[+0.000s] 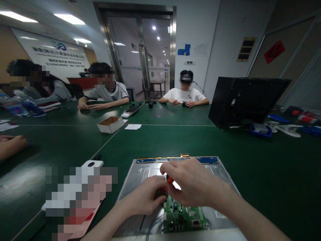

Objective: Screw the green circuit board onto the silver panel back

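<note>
Our right hand [188, 182] pinches the orange-black tool [170, 179] between thumb and fingers, long axis near upright, pointing down by the green circuit board [182, 216]; our left hand [153, 194] curls beside it, its grip we cannot tell.

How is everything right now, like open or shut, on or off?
Right hand: closed on the orange-black tool.
Left hand: fingers curled, grip hidden.
Metal panel: lying flat.
Circuit board: uncovered, on the panel.
Box: open on top.
Ceiling lights: on.
Glass doors: look shut, not certain.
</note>
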A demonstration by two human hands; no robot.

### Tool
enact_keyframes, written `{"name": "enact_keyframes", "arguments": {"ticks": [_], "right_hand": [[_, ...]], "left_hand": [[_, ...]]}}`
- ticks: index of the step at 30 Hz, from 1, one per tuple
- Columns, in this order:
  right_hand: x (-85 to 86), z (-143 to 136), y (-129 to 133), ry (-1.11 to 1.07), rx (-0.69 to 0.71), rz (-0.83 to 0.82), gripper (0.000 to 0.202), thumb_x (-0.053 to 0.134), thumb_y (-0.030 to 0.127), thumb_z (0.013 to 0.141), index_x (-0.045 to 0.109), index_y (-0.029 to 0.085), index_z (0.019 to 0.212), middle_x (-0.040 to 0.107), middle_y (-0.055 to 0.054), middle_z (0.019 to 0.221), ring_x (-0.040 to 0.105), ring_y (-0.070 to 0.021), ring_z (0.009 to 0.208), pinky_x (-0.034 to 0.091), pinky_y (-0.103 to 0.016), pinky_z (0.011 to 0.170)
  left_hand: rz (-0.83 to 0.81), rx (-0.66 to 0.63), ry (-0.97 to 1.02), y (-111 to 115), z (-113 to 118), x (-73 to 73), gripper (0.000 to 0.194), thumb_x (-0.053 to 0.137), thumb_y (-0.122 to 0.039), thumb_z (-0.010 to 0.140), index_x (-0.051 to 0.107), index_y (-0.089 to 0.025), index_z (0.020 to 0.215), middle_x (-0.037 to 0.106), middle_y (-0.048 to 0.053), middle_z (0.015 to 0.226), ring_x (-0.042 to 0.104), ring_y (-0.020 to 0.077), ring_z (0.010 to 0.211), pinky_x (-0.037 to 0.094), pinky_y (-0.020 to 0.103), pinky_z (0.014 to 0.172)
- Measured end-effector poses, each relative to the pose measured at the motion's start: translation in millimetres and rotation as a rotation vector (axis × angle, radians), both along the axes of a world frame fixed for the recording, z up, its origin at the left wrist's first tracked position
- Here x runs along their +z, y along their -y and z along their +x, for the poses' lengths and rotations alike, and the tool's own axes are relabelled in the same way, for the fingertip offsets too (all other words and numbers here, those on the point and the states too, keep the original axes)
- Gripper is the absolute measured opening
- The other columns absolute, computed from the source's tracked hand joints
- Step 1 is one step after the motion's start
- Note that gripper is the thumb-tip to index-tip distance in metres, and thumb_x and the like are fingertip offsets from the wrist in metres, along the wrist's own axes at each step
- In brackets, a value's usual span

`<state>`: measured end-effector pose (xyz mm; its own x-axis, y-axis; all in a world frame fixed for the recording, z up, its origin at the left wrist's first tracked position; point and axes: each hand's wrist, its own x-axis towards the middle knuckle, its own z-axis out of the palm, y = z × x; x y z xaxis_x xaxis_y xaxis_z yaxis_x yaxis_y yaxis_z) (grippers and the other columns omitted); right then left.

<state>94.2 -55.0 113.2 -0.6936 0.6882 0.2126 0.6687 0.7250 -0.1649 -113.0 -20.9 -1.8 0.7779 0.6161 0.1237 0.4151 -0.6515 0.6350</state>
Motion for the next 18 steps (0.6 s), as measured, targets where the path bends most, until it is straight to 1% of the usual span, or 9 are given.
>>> {"name": "enact_keyframes", "arguments": {"ticks": [4, 6, 8, 13, 18], "right_hand": [[-0.5, 0.0, 0.0, 0.006, -0.002, 0.012, 0.011, 0.057, 0.026, 0.089, 0.058, 0.019, 0.098, 0.071, -0.003, 0.088, 0.055, -0.0135, 0.064, 0.020, -0.028, 0.053], [-2.1, 0.0, -0.2, 0.011, -0.020, 0.023, 0.012, 0.058, 0.031, 0.093, 0.059, 0.019, 0.096, 0.072, -0.002, 0.084, 0.053, -0.0129, 0.062, 0.019, -0.029, 0.052], [-3.9, 0.1, -0.6, 0.017, -0.032, 0.040, 0.012, 0.059, 0.033, 0.095, 0.059, 0.020, 0.095, 0.071, -0.001, 0.082, 0.053, -0.0125, 0.061, 0.017, -0.029, 0.052], [-4.4, -0.6, -1.6, 0.006, -0.001, 0.052, 0.006, 0.058, 0.024, 0.092, 0.058, 0.020, 0.097, 0.071, -0.001, 0.086, 0.054, -0.0126, 0.063, 0.018, -0.029, 0.052], [-2.3, -1.6, -1.2, 0.007, -0.005, 0.017, 0.008, 0.055, 0.021, 0.090, 0.057, 0.018, 0.098, 0.072, -0.004, 0.090, 0.057, -0.0137, 0.067, 0.021, -0.030, 0.054]], "left_hand": [[-0.011, 0.004, -0.012, -1.3, -1.6, -1.9, 0.009, 0.058, -0.017, 0.085, 0.063, -0.018, 0.093, 0.067, 0.005, 0.089, 0.061, 0.0220, 0.084, 0.050, 0.033, 0.078], [-0.001, 0.014, -0.017, -1.7, -3.0, -3.6, 0.006, 0.059, -0.018, 0.085, 0.063, -0.018, 0.090, 0.067, 0.005, 0.090, 0.061, 0.0218, 0.083, 0.050, 0.033, 0.078], [0.010, 0.022, -0.019, -1.6, -4.3, -5.2, 0.005, 0.058, -0.018, 0.085, 0.062, -0.018, 0.088, 0.067, 0.005, 0.090, 0.060, 0.0216, 0.083, 0.049, 0.033, 0.077], [0.029, 0.045, -0.010, -0.2, -4.8, -7.2, 0.007, 0.058, -0.017, 0.085, 0.061, -0.018, 0.092, 0.066, 0.006, 0.091, 0.060, 0.0209, 0.081, 0.049, 0.034, 0.075], [0.031, 0.040, -0.017, 1.6, -2.9, -2.0, 0.009, 0.058, -0.017, 0.086, 0.062, -0.018, 0.093, 0.067, 0.005, 0.090, 0.060, 0.0210, 0.083, 0.049, 0.035, 0.079]]}}
